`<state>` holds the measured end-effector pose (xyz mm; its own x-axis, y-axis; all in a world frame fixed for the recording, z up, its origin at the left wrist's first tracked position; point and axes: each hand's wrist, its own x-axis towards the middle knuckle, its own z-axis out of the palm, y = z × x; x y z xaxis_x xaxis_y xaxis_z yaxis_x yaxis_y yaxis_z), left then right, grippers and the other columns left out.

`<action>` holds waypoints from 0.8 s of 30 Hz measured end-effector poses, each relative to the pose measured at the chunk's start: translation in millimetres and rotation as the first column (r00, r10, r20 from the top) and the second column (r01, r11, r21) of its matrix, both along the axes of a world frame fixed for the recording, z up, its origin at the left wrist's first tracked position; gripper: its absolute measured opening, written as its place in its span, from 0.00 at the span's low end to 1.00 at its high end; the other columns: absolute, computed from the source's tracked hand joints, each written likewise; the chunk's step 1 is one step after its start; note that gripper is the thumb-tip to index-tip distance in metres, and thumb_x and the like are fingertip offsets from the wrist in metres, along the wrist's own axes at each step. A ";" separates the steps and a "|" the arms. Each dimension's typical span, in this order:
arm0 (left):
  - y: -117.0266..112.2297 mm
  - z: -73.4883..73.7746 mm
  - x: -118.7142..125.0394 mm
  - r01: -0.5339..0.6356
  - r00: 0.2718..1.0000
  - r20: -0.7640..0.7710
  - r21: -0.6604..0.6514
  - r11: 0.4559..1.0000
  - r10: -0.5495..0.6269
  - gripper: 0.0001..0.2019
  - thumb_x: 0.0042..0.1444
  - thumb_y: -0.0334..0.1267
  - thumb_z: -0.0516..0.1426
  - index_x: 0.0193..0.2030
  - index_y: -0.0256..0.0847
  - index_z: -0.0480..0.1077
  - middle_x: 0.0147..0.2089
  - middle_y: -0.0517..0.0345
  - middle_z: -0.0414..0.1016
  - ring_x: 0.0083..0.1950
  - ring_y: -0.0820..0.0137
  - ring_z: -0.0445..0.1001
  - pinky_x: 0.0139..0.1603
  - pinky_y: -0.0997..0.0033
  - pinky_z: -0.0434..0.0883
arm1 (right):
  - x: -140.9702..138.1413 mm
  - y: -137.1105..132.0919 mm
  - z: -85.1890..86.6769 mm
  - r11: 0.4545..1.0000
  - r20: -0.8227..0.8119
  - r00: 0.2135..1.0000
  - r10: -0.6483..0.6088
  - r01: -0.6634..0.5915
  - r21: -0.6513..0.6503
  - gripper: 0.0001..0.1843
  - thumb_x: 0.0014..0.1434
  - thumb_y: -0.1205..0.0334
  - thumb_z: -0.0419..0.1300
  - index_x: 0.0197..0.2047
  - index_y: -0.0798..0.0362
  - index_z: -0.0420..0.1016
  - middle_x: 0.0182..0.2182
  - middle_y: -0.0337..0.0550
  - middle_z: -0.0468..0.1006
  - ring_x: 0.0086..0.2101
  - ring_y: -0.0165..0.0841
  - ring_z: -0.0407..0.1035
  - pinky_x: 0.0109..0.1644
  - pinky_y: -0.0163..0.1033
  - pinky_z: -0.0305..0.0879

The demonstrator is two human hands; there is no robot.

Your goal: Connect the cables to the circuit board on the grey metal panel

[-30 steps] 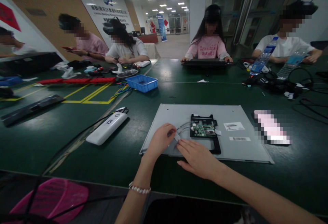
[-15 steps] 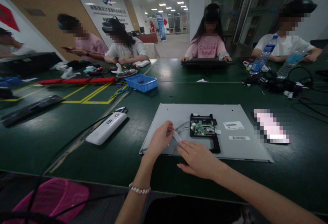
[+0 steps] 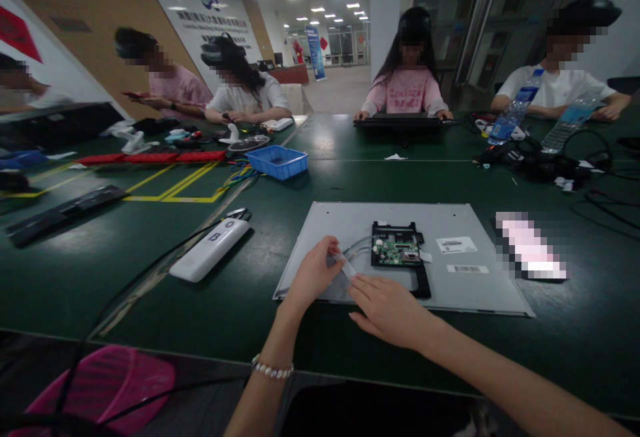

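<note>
A flat grey display panel (image 3: 480, 240) lies back side up, with a green circuit board (image 3: 396, 252) in a black frame (image 3: 424, 284) on it. My left hand (image 3: 315, 270), over the panel's left part, pinches the upper end of a translucent whitish strip (image 3: 346, 266), which looks like tape. Laid flat at the strip's lower end is my right hand (image 3: 387, 307), its fingers stretched out and the thumb apart. Thin grey cables (image 3: 357, 245) run from the board toward my left hand. What the strip touches underneath is hidden.
A white power bank (image 3: 210, 249) with a black cable lies left of the panel, and a phone (image 3: 531, 245) right of it. Beyond are a blue tray (image 3: 278, 161) and bottles (image 3: 516, 107). A pink basket (image 3: 117, 384) stands below the table edge. Several people sit around the table.
The view has shifted very slightly. Both hands stay at the whitish strip in nearly the same pose; no other clear change.
</note>
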<state>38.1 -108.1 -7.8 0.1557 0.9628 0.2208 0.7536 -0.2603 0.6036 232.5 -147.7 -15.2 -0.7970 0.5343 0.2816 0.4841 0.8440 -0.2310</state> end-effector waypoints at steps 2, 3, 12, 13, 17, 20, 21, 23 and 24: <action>0.0 -0.2 0.2 0.002 1.000 0.005 0.000 1.000 -0.002 0.13 0.50 0.30 0.55 0.43 0.41 0.60 0.38 0.58 0.69 0.42 0.69 0.70 0.46 0.67 0.67 | 0.2 0.3 0.5 1.000 -0.005 1.000 0.001 -0.001 0.004 0.20 0.63 0.58 0.48 0.53 0.62 0.65 0.54 0.57 0.69 0.55 0.40 0.61 0.57 0.44 0.59; 0.0 -0.2 0.3 0.005 1.000 0.002 0.001 1.000 -0.005 0.13 0.50 0.30 0.55 0.43 0.41 0.60 0.38 0.58 0.69 0.42 0.69 0.70 0.46 0.67 0.67 | 0.5 0.5 1.0 1.000 -0.007 1.000 0.002 -0.002 0.005 0.20 0.63 0.58 0.48 0.52 0.62 0.66 0.53 0.57 0.69 0.55 0.40 0.61 0.57 0.44 0.59; -0.8 -0.6 0.3 0.031 0.999 -0.033 0.008 0.999 -0.031 0.13 0.49 0.32 0.57 0.42 0.41 0.62 0.40 0.57 0.68 0.43 0.67 0.69 0.46 0.66 0.67 | 4.5 0.9 1.9 1.000 -0.043 0.999 0.014 -0.015 -0.008 0.17 0.63 0.60 0.48 0.51 0.60 0.66 0.52 0.54 0.71 0.54 0.38 0.63 0.57 0.43 0.60; -0.4 -0.6 0.3 0.028 0.999 -0.033 0.006 1.000 -0.028 0.12 0.49 0.32 0.57 0.42 0.41 0.62 0.39 0.57 0.68 0.43 0.67 0.69 0.46 0.66 0.67 | 4.8 0.9 1.8 1.000 -0.046 0.999 0.014 -0.015 -0.007 0.17 0.63 0.60 0.48 0.51 0.60 0.67 0.52 0.54 0.71 0.54 0.38 0.63 0.57 0.43 0.60; 0.2 0.7 1.3 0.019 1.000 -0.016 0.012 1.000 -0.019 0.09 0.51 0.32 0.56 0.40 0.41 0.63 0.38 0.58 0.69 0.42 0.68 0.70 0.46 0.67 0.67 | 7.3 1.8 4.7 1.000 -0.071 0.997 0.016 -0.017 -0.014 0.15 0.63 0.62 0.49 0.49 0.59 0.68 0.49 0.52 0.73 0.51 0.38 0.66 0.55 0.43 0.62; -0.3 2.0 1.4 0.009 1.000 0.021 0.027 1.000 -0.010 0.07 0.54 0.32 0.53 0.40 0.42 0.63 0.38 0.59 0.70 0.41 0.69 0.71 0.45 0.68 0.67 | 12.0 3.9 10.5 1.000 -0.115 0.993 0.008 -0.010 -0.024 0.14 0.62 0.64 0.49 0.49 0.57 0.69 0.47 0.50 0.75 0.48 0.36 0.68 0.53 0.42 0.64; -0.5 2.2 0.9 -0.008 1.000 0.028 0.041 0.999 0.006 0.07 0.54 0.32 0.53 0.41 0.42 0.63 0.38 0.59 0.70 0.41 0.70 0.71 0.45 0.68 0.68 | 14.4 5.2 12.6 1.000 -0.133 0.991 -0.005 0.002 -0.024 0.14 0.62 0.64 0.49 0.49 0.57 0.69 0.46 0.49 0.75 0.48 0.36 0.68 0.52 0.41 0.64; -0.7 2.5 -0.5 -0.063 0.998 0.030 0.088 0.994 0.061 0.07 0.55 0.31 0.52 0.41 0.42 0.64 0.39 0.59 0.71 0.41 0.70 0.72 0.45 0.67 0.67 | 20.9 9.8 16.5 0.999 -0.176 0.983 -0.052 0.051 -0.012 0.14 0.62 0.65 0.49 0.49 0.56 0.69 0.46 0.48 0.75 0.47 0.35 0.68 0.52 0.41 0.64; -0.7 2.6 -1.4 -0.093 0.996 0.027 0.118 0.989 0.090 0.08 0.55 0.31 0.52 0.42 0.42 0.65 0.39 0.59 0.71 0.41 0.70 0.72 0.44 0.67 0.67 | 25.2 13.1 18.2 0.996 -0.197 0.977 -0.085 0.085 -0.004 0.15 0.62 0.65 0.49 0.49 0.56 0.69 0.46 0.48 0.75 0.47 0.35 0.68 0.52 0.41 0.64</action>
<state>36.8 -108.8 -5.2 0.0617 0.9395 0.3370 0.7646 -0.2615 0.5891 257.7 -134.5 3.0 -0.6774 0.5962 0.4310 0.4995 0.8028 -0.3255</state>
